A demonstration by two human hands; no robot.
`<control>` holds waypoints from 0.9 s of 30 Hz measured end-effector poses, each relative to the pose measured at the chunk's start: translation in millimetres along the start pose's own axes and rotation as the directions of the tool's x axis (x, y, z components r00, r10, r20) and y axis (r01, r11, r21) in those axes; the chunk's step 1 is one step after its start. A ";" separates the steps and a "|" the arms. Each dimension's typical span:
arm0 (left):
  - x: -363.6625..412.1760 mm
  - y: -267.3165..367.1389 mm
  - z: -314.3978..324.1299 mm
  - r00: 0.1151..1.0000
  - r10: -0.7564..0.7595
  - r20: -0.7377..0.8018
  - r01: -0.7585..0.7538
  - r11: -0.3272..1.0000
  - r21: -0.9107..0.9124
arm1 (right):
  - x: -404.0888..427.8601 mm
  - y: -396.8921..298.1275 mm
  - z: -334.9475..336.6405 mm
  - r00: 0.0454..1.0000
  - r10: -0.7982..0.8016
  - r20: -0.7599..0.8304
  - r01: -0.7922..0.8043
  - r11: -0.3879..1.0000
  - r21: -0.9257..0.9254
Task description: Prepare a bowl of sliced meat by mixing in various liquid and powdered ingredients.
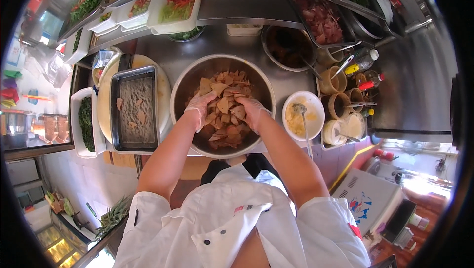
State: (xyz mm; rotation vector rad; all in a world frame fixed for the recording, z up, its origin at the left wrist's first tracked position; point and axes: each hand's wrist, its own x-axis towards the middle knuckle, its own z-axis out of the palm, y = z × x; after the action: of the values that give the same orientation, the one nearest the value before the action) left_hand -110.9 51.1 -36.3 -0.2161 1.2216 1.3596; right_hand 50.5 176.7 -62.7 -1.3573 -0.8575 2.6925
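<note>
A large steel mixing bowl (267, 82) stands on the counter in front of me, holding a heap of thin brownish slices, seemingly sliced meat (224, 105). My left hand (200, 109), in a clear disposable glove, cups the left side of the heap. On the opposite side my right hand (252, 112), gloved the same way, has its fingers around more slices. Both hands are inside the bowl, and slices lie between them; some fingertips are hidden by the slices. To the left, a dark metal tray (139, 138) with a few loose slices rests on a round board (164, 94).
A white bowl (320, 110) with yellowish paste and a spoon stands right of the mixing bowl. Beyond it are seasoning jars (335, 79) and bottles (364, 60). A pot of dark sauce (289, 47) is behind. Left is a white tub of greens (74, 119); food trays line the shelf (244, 3).
</note>
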 end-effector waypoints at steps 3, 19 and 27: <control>3.8 6.4 -8.4 0.999 0.047 0.013 -0.046 0.999 -0.028 | -15.1 -8.9 6.2 0.999 0.030 0.023 -0.030 0.999 -0.011; 49.5 -100.1 -46.8 0.948 -0.271 -0.170 0.245 0.957 -0.158 | 32.4 60.3 -17.8 0.979 0.042 -0.197 0.013 0.963 0.268; 3.9 -47.3 -23.0 0.977 -0.211 -0.027 0.204 0.967 -0.155 | -1.8 33.4 24.7 0.994 0.109 0.001 -0.107 0.980 0.169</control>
State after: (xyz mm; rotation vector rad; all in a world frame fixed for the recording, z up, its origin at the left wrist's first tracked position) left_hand -85.7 22.8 -73.0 -0.4701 1.0986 1.2696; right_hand 41.0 136.4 -65.5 -1.4154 -0.5539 2.7617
